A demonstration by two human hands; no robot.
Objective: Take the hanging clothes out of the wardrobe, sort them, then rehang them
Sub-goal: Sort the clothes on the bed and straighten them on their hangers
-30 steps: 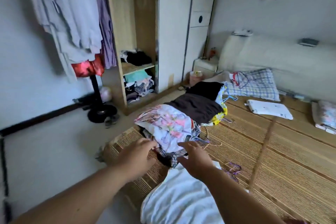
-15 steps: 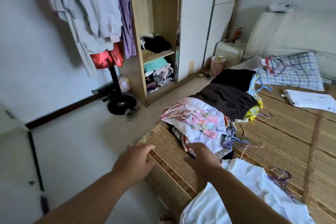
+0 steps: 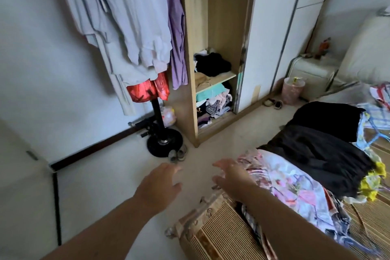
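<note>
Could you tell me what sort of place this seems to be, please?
Probably a home bedroom: an open wardrobe, a mat-covered bed, and a clothes pile on it.

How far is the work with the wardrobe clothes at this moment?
Done: the open wooden wardrobe shows no hanging clothes in its visible part; they seem piled on the woven bed mat, a pink floral garment on top beside black garments. In hand: nothing; the left hand and right hand are open and empty. Left: sorting and rehanging.
</note>
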